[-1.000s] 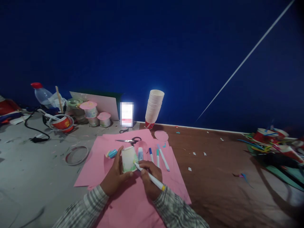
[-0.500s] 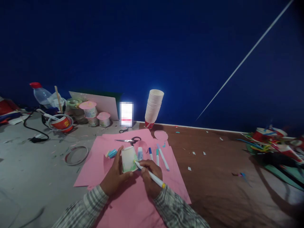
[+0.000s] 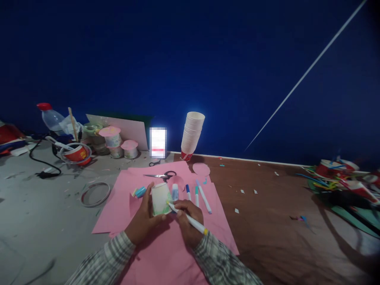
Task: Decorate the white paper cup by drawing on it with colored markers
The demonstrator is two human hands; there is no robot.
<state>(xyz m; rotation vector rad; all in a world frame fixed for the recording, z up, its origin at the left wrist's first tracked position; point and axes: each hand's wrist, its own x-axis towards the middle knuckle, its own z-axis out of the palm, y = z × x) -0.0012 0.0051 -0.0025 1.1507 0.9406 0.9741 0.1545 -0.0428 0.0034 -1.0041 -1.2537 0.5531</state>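
Your left hand (image 3: 144, 219) is wrapped around the cup (image 3: 160, 198), holding it upside down over the pink paper (image 3: 166, 253). Your right hand (image 3: 187, 221) pinches a marker (image 3: 190, 220), tip touching the cup's side. Three pens (image 3: 196, 195) lie just beyond.

1. One large pink paper sheet (image 3: 166, 253); one cut pink paper circle (image 3: 201, 169) at its far right corner.
2. Four white felt markers. Three lie near the sheet's right edge: a blue-tipped marker (image 3: 188, 192), a teal-tipped marker (image 3: 196, 196) and a lilac-capped marker (image 3: 204, 196). One yellow-ended marker (image 3: 190, 219) is in the right hand (image 3: 187, 227).
3. Two pairs of scissors: black-handled scissors (image 3: 162, 175) at the far edge, small scissors (image 3: 154, 162) beyond it.
4. One loose white paper cup (image 3: 160, 200) in the left hand (image 3: 144, 221); one tall stack of white paper cups (image 3: 192, 136), too tight to count; two pink-lidded cups (image 3: 111, 136).
5. One small glue bottle (image 3: 175, 192).
6. One red-capped plastic bottle (image 3: 50, 116); one metal ring (image 3: 95, 194).
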